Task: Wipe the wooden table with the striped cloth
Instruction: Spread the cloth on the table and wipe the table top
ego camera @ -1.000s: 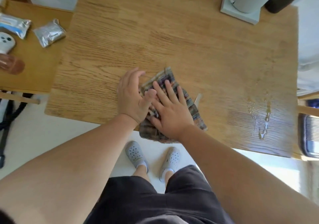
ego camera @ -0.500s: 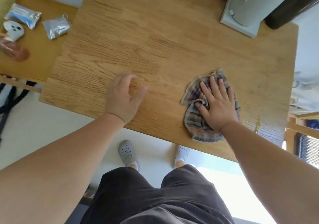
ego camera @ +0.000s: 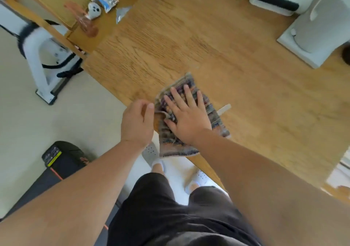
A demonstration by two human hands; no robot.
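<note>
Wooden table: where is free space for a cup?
Free: the wide middle, between the cloth and the white appliances, and the stretch right of the cloth. Crowded: the far right corner, and the near edge by the left hand and right hand.

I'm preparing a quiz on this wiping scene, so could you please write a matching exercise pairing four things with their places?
Things: 1 striped cloth; 2 right hand; 3 left hand; 4 tall white appliance.
Places: A far right of the wooden table; B flat on top of the striped cloth; C overhanging the table's near edge; D at the table's edge, left of the striped cloth.
Pairs: 1-C, 2-B, 3-D, 4-A.
</note>
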